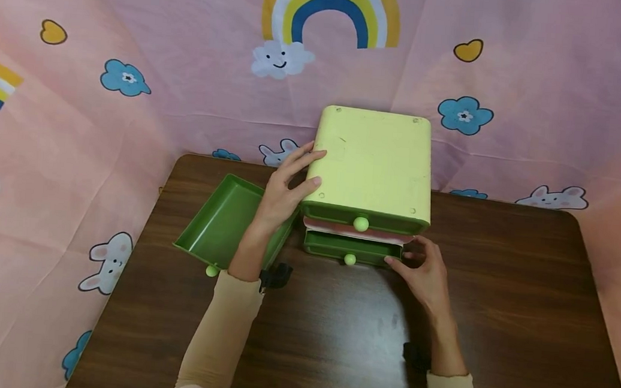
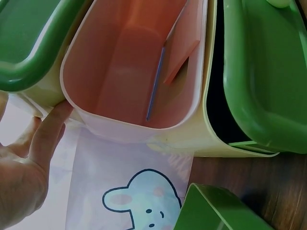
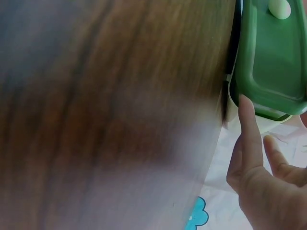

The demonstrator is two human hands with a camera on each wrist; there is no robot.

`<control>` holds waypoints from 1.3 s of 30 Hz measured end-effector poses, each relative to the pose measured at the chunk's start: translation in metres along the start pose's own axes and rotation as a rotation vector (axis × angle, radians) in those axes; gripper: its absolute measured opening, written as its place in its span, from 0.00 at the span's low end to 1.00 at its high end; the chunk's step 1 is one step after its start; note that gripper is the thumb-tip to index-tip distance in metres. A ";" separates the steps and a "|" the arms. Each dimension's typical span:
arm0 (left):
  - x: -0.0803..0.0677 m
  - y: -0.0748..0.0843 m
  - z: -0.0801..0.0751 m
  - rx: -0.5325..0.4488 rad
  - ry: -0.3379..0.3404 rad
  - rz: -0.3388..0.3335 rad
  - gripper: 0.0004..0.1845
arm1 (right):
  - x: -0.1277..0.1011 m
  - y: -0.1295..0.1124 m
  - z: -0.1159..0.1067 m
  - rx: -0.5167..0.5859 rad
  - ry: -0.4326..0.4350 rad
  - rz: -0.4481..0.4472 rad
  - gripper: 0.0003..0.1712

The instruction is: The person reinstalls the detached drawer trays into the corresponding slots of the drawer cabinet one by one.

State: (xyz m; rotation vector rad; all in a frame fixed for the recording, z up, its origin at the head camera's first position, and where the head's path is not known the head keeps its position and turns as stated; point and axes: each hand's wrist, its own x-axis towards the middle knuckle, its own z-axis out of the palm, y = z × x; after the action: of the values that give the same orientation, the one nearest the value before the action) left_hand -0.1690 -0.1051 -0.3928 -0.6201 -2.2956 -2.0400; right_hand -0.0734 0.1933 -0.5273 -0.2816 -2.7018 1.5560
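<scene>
A pale yellow-green drawer cabinet point(image 1: 373, 162) stands at the back of the brown table point(image 1: 498, 291). My left hand point(image 1: 288, 187) lies with straight fingers against its left side and top edge. In the left wrist view a fingertip of the left hand point(image 2: 29, 160) touches the corner of a pink drawer point(image 2: 127, 62), which holds a thin blue stick point(image 2: 154, 86) and an orange card. My right hand point(image 1: 420, 269) touches the right end of the lower green drawer point(image 1: 350, 249). That drawer sticks out slightly. The right hand's index finger point(image 3: 247, 127) rests on the corner of the lower green drawer point(image 3: 273, 52).
A removed green drawer point(image 1: 221, 218) with a round knob lies tilted on the table left of the cabinet, beside my left wrist. The top green drawer point(image 1: 363, 217) sits closed above the pink one. A pink patterned cloth point(image 1: 136, 55) hangs behind and on both sides.
</scene>
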 end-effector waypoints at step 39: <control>0.002 -0.016 -0.001 0.014 0.000 -0.016 0.23 | 0.018 -0.003 0.000 -0.040 0.033 -0.092 0.36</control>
State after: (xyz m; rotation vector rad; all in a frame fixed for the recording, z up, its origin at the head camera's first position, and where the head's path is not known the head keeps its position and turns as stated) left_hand -0.1760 -0.1069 -0.4077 -0.6036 -2.3206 -2.0283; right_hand -0.0915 0.1949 -0.5259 -0.1792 -2.6818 1.4622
